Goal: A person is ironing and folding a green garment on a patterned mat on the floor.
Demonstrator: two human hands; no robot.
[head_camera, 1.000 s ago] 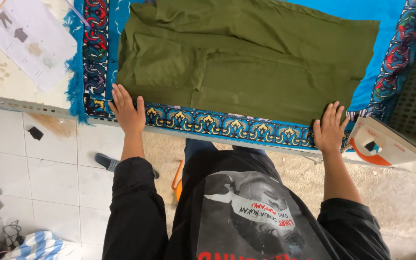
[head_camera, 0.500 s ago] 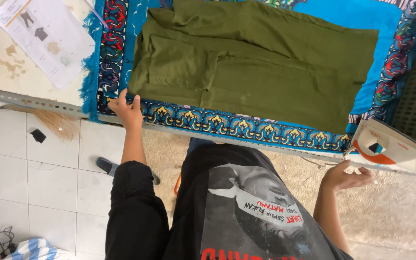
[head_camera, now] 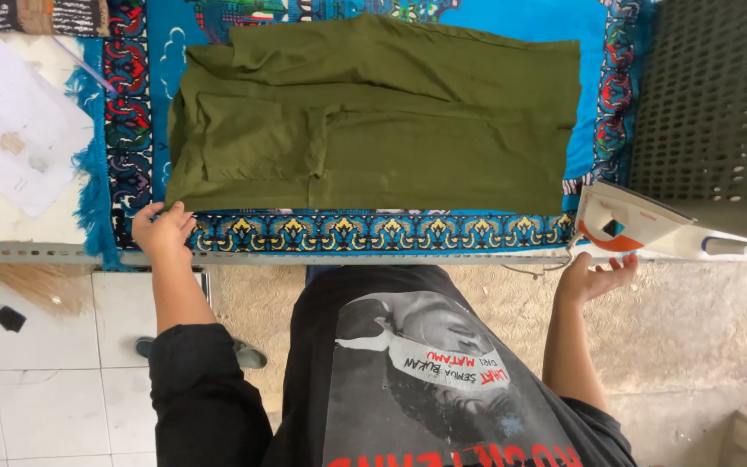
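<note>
Lying flat on the blue patterned rug (head_camera: 373, 232) over the worktop (head_camera: 10, 216), the olive garment (head_camera: 373, 121) looks soft, light and floppy, best taken by its hem corners. Left hand (head_camera: 162, 230) rests loosely curled near its lower-left corner; right hand (head_camera: 594, 278) hangs open, empty, under the iron (head_camera: 628, 227).

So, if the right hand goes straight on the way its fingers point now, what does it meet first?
Most likely the white and orange iron. The right hand is open, palm up, just below the table edge, its fingers aimed up and right at the iron's base. Depth is unclear, so it might pass under.
</note>
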